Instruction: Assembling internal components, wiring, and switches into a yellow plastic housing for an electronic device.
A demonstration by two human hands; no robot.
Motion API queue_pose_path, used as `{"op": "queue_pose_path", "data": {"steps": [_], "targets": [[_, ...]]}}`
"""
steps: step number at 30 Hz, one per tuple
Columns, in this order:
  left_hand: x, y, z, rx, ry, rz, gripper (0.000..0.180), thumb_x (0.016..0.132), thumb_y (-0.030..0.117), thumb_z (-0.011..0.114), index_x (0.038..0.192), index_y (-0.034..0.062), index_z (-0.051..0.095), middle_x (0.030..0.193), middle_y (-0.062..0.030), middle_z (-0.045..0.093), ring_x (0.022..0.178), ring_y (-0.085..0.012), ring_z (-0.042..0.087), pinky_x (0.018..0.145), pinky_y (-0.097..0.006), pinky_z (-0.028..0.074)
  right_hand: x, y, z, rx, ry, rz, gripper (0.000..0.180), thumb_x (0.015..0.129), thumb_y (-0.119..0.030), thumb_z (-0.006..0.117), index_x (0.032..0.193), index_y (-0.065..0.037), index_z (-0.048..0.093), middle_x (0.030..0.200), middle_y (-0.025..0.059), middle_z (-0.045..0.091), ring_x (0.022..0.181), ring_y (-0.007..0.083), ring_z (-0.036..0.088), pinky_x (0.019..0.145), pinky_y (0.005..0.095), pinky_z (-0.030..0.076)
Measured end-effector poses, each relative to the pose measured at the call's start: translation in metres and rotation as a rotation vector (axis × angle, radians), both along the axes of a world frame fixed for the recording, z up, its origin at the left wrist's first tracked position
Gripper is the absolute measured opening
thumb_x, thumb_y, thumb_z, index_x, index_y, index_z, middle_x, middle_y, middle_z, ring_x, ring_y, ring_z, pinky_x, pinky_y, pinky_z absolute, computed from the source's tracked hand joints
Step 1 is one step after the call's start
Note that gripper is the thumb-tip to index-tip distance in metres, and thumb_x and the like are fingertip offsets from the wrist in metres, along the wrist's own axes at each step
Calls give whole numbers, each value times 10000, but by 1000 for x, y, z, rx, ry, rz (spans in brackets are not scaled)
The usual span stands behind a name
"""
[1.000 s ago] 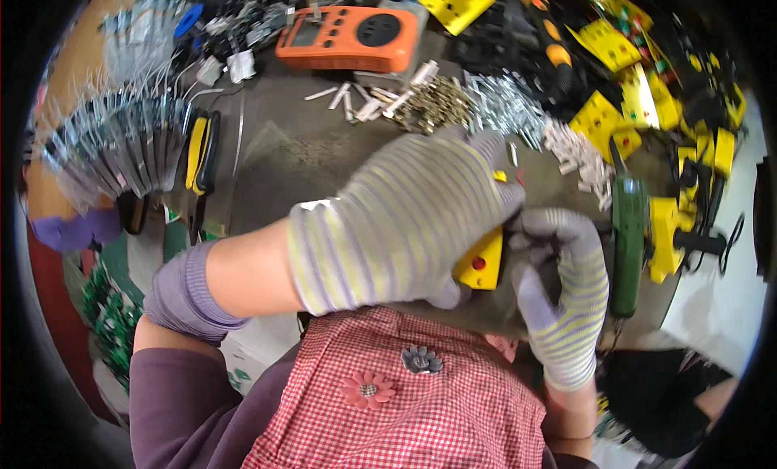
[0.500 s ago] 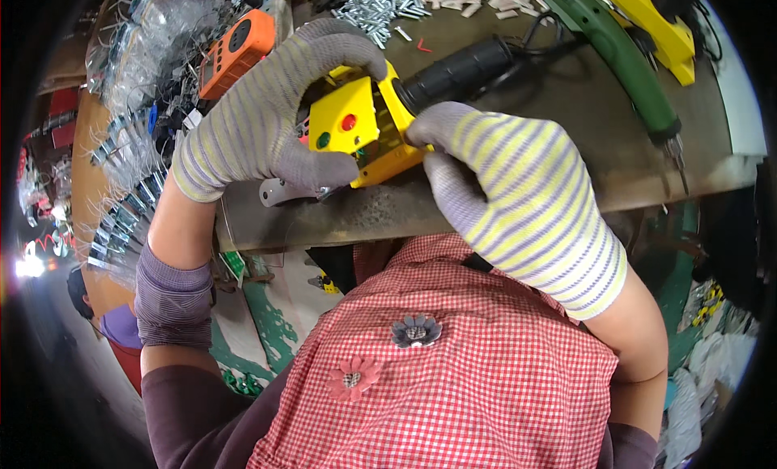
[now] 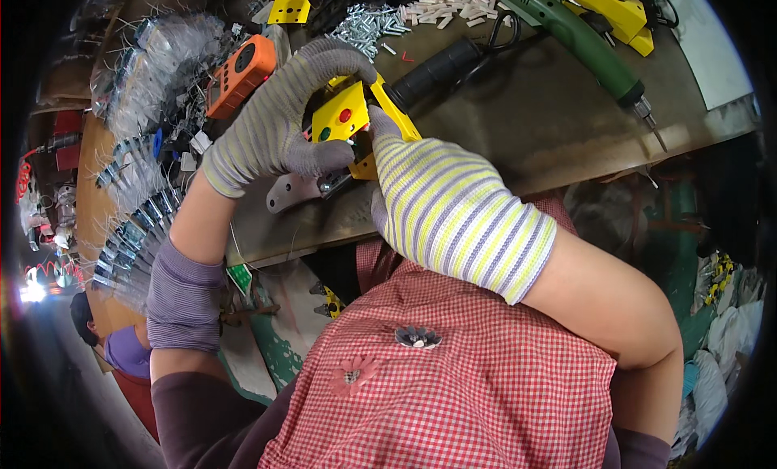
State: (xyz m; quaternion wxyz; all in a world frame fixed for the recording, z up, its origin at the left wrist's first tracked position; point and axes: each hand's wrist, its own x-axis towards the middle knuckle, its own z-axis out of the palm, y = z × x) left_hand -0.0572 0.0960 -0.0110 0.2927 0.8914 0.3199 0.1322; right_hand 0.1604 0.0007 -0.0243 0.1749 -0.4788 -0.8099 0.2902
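Your workbench spreads beneath both gloves. Your right hand pinches the yellow switch box from below; your left hand curls closed over its top, above the metal bracket.

My feed is evenly lit from above; the bench reads bright with only soft shadows under the gloves. The right glove is sharp enough that I resolve its knit stripes. A small blown-out glare spot sits at the far left edge. Fisheye distortion bends the bench edge strongly, and a black vignette rings the frame. The bagged parts at upper left look soft and dim.
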Motion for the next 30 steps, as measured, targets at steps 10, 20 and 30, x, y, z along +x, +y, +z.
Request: {"op": "queue_pose_path", "data": {"steps": [10, 20, 30], "targets": [[-1, -5, -12, 247, -32, 23, 766, 737, 615, 710, 1260, 70, 583, 1274, -164, 560, 1159, -321, 577, 1002, -414, 448, 14, 8, -10, 98, -63, 19, 616, 862, -261, 669, 1363, 60, 508, 814, 208, 679, 736, 371, 672, 701, 462, 552], [10, -15, -10, 267, -45, 88, 743, 660, 533, 720, 1247, 92, 605, 1266, -186, 580, 1127, -350, 600, 975, -421, 469, 23, 36, 7, 130, -231, 202, 470, 844, -255, 687, 1190, 53, 608, 791, 208, 665, 764, 361, 664, 719, 444, 553], [9, -18, -12, 305, -1, 112, 798, 559, 484, 754, 1248, 109, 607, 1265, -185, 588, 1132, -367, 604, 973, -425, 479, 17, 58, 25, -478, -97, 250, 434, 860, -242, 699, 1131, 89, 629, 810, 195, 695, 770, 311, 707, 714, 405, 575]]}}
